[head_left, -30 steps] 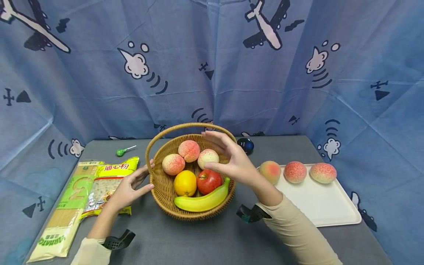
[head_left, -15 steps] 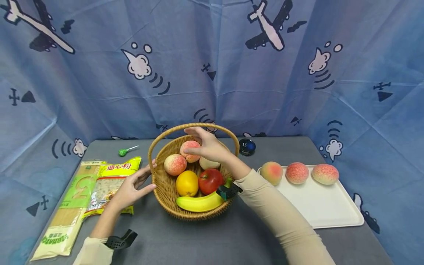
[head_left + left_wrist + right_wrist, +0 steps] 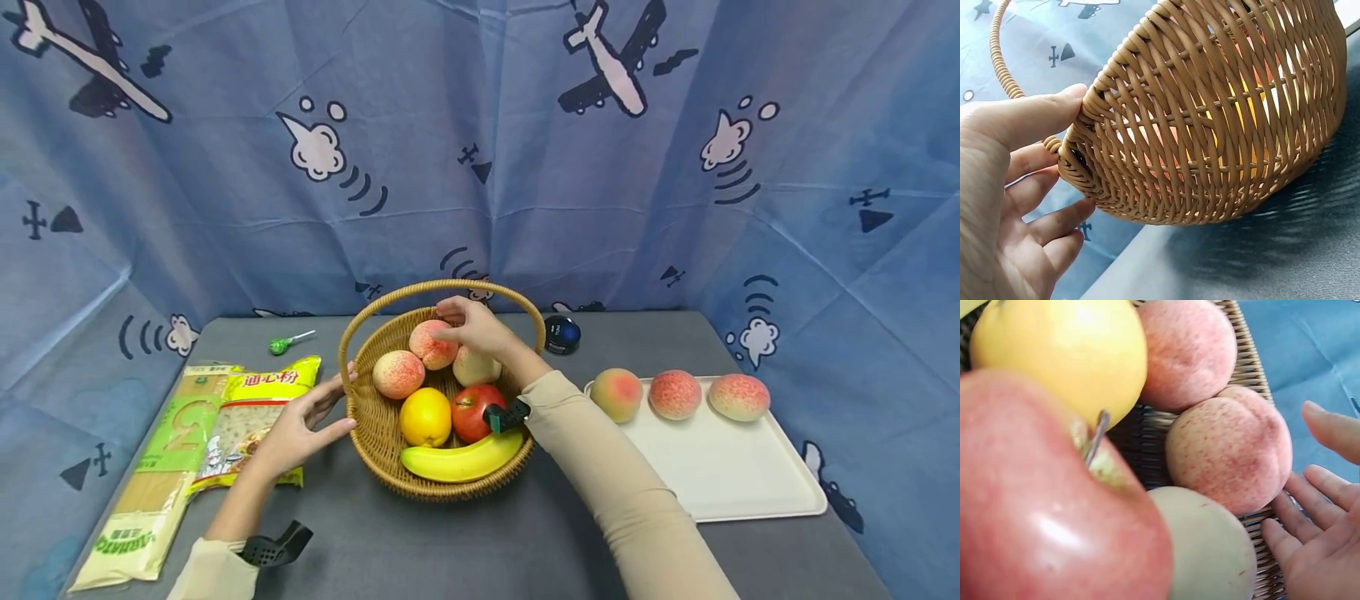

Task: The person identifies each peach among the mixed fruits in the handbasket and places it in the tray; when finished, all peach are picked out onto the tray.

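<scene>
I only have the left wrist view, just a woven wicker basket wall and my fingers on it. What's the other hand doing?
Observer: The right hand is inside the woven wicker basket, fingers touching the rearmost pink speckled peach.
Operator: Has it closed round that peach?
Observer: Not fully; the right wrist view shows the fingers open beside the peach.
Operator: What else is in the basket?
Observer: Two more peaches, a yellow-orange citrus fruit, a red apple and a yellow banana.
Operator: Anything outside it?
Observer: Three peaches sit on a white rectangular tray to the right.
</scene>
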`<state>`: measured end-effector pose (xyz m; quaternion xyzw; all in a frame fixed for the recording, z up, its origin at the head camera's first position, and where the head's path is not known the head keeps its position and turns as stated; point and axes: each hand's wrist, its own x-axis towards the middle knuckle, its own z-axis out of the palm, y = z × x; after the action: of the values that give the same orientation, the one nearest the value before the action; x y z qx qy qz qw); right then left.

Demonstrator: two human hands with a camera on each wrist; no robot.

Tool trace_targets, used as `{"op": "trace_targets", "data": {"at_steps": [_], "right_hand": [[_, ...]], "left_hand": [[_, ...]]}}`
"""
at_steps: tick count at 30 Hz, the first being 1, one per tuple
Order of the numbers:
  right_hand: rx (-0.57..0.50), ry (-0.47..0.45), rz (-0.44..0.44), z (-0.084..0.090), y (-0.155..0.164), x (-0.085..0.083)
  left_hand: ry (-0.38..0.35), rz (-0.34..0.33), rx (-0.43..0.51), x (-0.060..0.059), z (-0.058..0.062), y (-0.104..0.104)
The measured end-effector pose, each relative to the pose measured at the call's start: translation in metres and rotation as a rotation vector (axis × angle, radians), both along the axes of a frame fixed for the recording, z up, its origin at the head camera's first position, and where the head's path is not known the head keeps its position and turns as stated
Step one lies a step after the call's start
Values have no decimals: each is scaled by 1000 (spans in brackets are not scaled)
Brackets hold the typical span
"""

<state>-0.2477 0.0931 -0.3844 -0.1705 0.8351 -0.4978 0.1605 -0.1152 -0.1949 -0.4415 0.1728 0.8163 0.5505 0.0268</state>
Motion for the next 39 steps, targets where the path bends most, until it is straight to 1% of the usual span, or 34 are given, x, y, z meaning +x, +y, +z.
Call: {"op": "trace_targets", "data": {"at_steps": [6, 9, 16, 23, 27, 31, 35, 39], "right_hand": [[76, 41, -2, -11, 0, -1], [78, 47, -17, -14, -2, -1], [84, 28, -46, -14, -5, 1], [156, 60, 22, -13, -4, 0], [177, 59, 27, -13, -3, -1], [175, 73, 17, -13, -2, 0], [156, 122, 21, -11, -2, 2], [111, 151, 31, -7, -3, 3]], "left_hand": [[-10, -6, -10, -1, -1, 1], [-6, -6, -8, -1, 0, 2], [3, 3, -4, 0, 1, 1], [12, 8, -6, 1, 2, 2], [12, 8, -11, 1, 4, 3], [12, 9, -15, 2, 5, 4], [15, 13, -19, 2, 4, 4], [22, 12, -17, 2, 3, 3]]}}
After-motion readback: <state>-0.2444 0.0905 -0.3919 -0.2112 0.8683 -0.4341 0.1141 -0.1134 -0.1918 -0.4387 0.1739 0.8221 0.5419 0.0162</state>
